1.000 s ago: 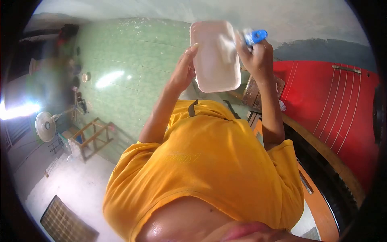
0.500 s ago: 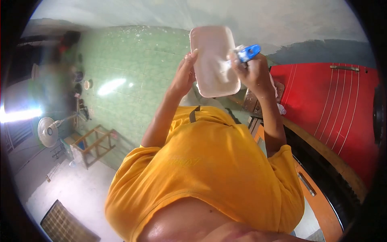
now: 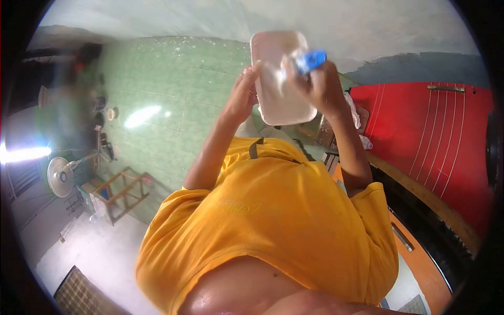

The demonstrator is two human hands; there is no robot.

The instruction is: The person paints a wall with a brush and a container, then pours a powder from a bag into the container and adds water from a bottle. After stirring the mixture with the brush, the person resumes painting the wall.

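My left hand (image 3: 245, 95) grips the left edge of a shallow white tray (image 3: 286, 109), with the thumb over its rim. The tray is held up in front of my body, its open side facing me. My right hand (image 3: 324, 90) is closed around a blue-handled paintbrush (image 3: 312, 62) above the right side of the tray. White paint coats the brush's lower part, which is blurred and points into the tray. White specks show on the fingers of my left hand.
A grey-white wall (image 3: 336, 26) rises ahead, over a green tiled floor (image 3: 157, 84) with white spatters. A red cabinet (image 3: 409, 142) stands at the right, a white bottle (image 3: 366, 142) beside it. At the left are a standing fan (image 3: 61, 177) and a wooden stool frame (image 3: 123, 191).
My right hand and the paintbrush have moved left and slightly up, further over the tray. The tray has shifted a little, still in my left hand.
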